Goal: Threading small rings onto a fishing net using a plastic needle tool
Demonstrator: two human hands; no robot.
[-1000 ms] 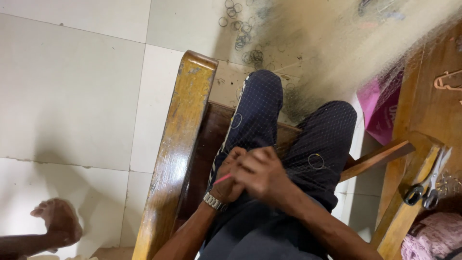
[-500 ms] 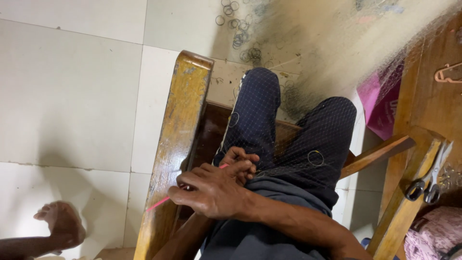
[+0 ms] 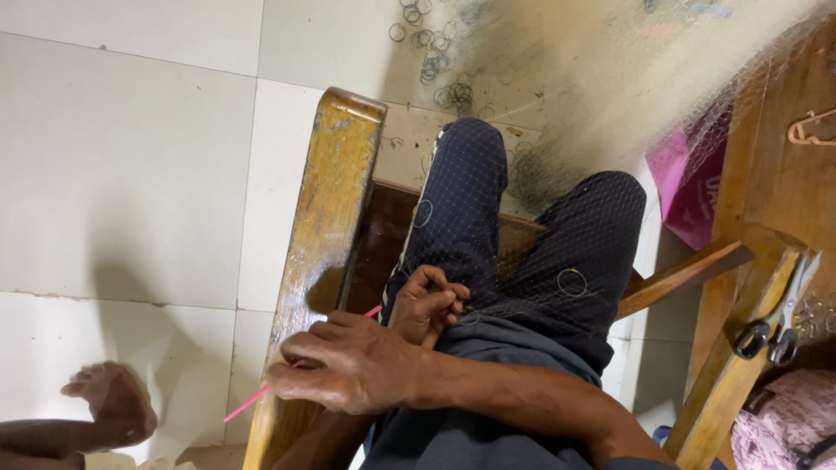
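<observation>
Right hand (image 3: 348,370) gripping pink needle (image 3: 248,402), left hand (image 3: 427,305) pinching fishing net (image 3: 557,252)

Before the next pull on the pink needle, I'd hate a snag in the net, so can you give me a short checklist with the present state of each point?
1. Right hand grips the pink needle: ok.
2. Left hand pinches the net on the lap: ok.
3. Needle end free of the wooden armrest: ok, it pokes out to the left of it.
4. Thread running free of tangles: cannot tell, too fine to see.
5. Scissors at hand: ok, on the wooden frame to the right.
6. Another person's foot apart from the needle: ok.
</observation>
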